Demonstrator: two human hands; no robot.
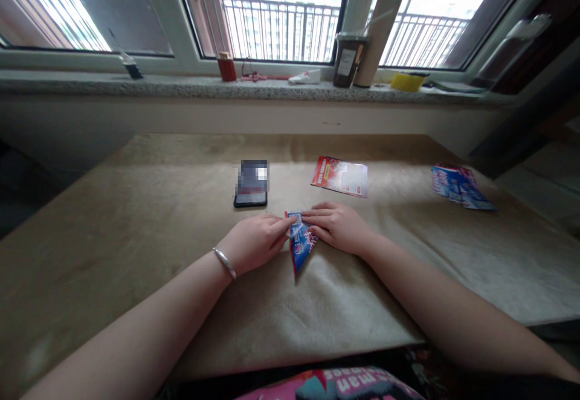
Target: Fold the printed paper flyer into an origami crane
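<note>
Head view: we have a blue folded paper [302,244] lying on the tan cloth [190,206] just in front of us, a narrow triangle with its point towards our body and a red strip down its left edge. Our left hand [254,240], a silver bangle [225,263] at the wrist, lies palm down, fingers nearly straight and close together, tips on the paper's upper left. Our right hand [339,225] is flatter, fingers stretched and slightly parted, tips on the upper right. Neither seems to grip; the left thumb is too small and blurred to judge.

Beyond: a dark phone [252,183], a red-and-white leaflet [339,176]; well to the right, blue leaflets [462,188] overlapping.

On handling, we judge: pin the sheet with one hand, square the edges, then press from the wide end towards the point. Layers likely thicken there, so firm, slow strokes; the soft cloth may give beneath a crease
</note>
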